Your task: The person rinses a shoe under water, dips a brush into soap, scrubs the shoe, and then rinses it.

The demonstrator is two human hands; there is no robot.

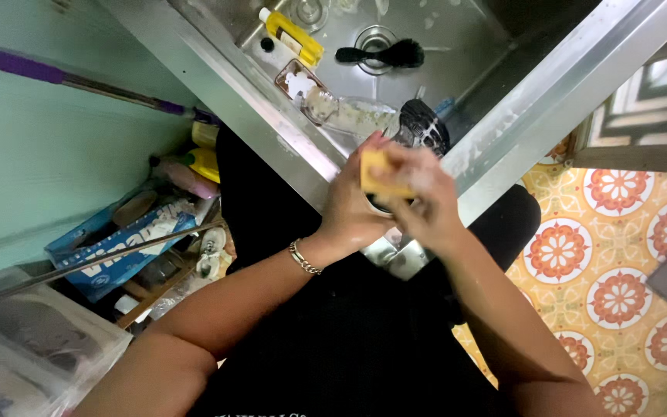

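Both hands meet at the centre of the frame, just below the sink's near rim. Right hand [426, 202]: grip clamped on a yellow sponge [376, 171], fingers folded over its lower edge, suds on the knuckles. Left hand [353, 205]: grip closed around a small dark-rimmed round object [384, 205], mostly hidden between the palms; its kind cannot be told. The sponge sits on top of that object, at the upper edge of the hand cluster. A chain bracelet [304, 258] circles the left wrist.

Directly below the hands, a metal fitting [395, 255] shows against the person's black clothing.

Above the hands, the steel sink [272, 123] runs diagonally across the upper centre of the frame. Lying in the basin, just past the hands: a clear soapy bottle [349, 116] and a dark round lid with foam [424, 126], close to the near rim. Farther up: a black brush [384, 54] beside the drain [374, 38], and a yellow bottle [293, 32] at the upper left wall. The basin floor around the drain is open.

Right of the frame: patterned floor tiles [619, 270], unobstructed. Left of the frame: a crowded shelf area with a blue box [129, 247] and a purple-handled rod [79, 81] against the pale wall, leaving little room on that side.
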